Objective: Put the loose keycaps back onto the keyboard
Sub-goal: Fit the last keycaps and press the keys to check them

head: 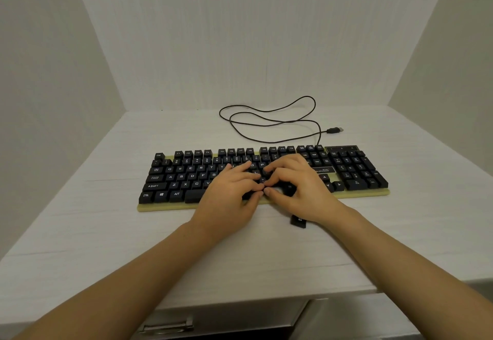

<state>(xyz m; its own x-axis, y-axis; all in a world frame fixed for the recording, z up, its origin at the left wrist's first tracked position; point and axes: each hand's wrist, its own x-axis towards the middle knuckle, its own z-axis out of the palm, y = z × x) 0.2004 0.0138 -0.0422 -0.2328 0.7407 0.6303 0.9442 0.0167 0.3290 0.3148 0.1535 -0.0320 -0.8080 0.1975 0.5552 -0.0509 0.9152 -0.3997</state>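
A black keyboard point(186, 179) on a yellowish base lies across the white table. Both my hands hover over its lower middle rows, with curled fingertips and thumbs meeting at one spot. My left hand point(232, 192) and my right hand point(298, 187) together pinch a small black keycap point(262, 179) there; it is mostly hidden by the fingers. A pale gap shows under my right fingers. One loose black keycap point(298, 221) lies on the table just in front of the keyboard, partly under my right wrist.
The keyboard's black cable point(266, 120) loops behind it and ends in a USB plug point(334, 130). White walls close in the table point(80, 233) at the back and on both sides. A drawer handle point(165, 326) shows below the front edge.
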